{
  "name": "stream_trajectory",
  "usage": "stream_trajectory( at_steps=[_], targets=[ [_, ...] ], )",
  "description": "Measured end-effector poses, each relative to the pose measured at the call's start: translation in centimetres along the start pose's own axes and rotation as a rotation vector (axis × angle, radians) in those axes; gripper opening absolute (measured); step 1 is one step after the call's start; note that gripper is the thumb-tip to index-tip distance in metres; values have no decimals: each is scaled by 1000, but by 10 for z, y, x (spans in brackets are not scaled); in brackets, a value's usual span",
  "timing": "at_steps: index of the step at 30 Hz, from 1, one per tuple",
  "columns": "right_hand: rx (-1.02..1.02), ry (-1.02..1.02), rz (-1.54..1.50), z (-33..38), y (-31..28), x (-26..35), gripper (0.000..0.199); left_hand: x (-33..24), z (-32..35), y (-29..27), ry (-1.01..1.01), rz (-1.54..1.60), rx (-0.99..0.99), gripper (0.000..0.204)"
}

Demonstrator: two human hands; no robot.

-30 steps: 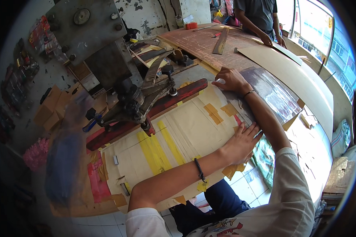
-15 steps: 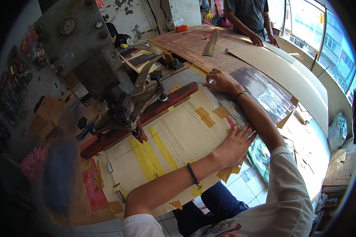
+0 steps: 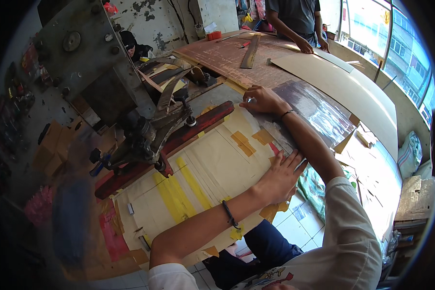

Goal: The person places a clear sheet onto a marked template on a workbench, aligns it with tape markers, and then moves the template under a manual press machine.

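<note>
Your left hand (image 3: 279,178) lies flat, fingers spread, palm down on the right end of the cream sheet (image 3: 223,166); it grips nothing visible. Your right hand (image 3: 265,100) is curled beside the sheet's far right corner, just off the end of the red bar (image 3: 212,117); whether it grips anything cannot be told.

Locate the cream sheet along the near edge of the bench (image 3: 222,95), on the near side of the red bar. A metal clamp arm (image 3: 165,139) stands over the bar. Yellow tape strips (image 3: 172,197) cross the sheet, and tan tape patches (image 3: 243,144) sit toward its right end.

Treat the sheet as light and thin, likely stiff enough to lie flat but easily creased; its smooth face may slip under a dry palm. Take hold by the right end or the near edge, spread the pressure over your palm, and avoid lifting the tape edges.
</note>
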State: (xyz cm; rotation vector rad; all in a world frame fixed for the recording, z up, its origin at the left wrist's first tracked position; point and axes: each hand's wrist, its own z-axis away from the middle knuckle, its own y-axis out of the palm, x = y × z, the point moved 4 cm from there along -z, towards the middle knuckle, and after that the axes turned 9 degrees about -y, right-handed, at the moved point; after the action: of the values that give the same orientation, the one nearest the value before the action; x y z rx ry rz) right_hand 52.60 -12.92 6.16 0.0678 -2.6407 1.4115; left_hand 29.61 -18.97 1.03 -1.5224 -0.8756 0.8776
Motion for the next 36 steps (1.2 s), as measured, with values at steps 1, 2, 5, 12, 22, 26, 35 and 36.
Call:
stream_trajectory(
  at_steps=[1, 2, 5, 12, 22, 26, 35, 36],
  targets=[
    [7, 9, -1, 0, 1, 0, 34, 0, 0, 0, 2, 5, 2, 82],
    [14, 19, -3, 1, 1, -1, 34, 0, 0, -1, 3, 11, 3, 82],
    [12, 8, -3, 0, 1, 0, 35, 1, 0, 0, 1, -12, 4, 82],
    [10, -21, 33, 0, 6, -10, 36, 1, -2, 5, 0, -65, -17, 82],
    [-8, -27, 26, 1, 10, -14, 35, 3, -3, 9, -11, -71, -38, 81],
    [-20, -21, 5, 2, 9, -12, 34, 2, -3, 10, -17, -94, -22, 81],
    [-9, -4, 5, 3, 9, -14, 38, 1, -2, 9, -17, -89, -49, 80],
    [-7, -3, 0, 2, 10, -15, 38, 2, -3, 9, -19, -86, -47, 80]
  ],
)
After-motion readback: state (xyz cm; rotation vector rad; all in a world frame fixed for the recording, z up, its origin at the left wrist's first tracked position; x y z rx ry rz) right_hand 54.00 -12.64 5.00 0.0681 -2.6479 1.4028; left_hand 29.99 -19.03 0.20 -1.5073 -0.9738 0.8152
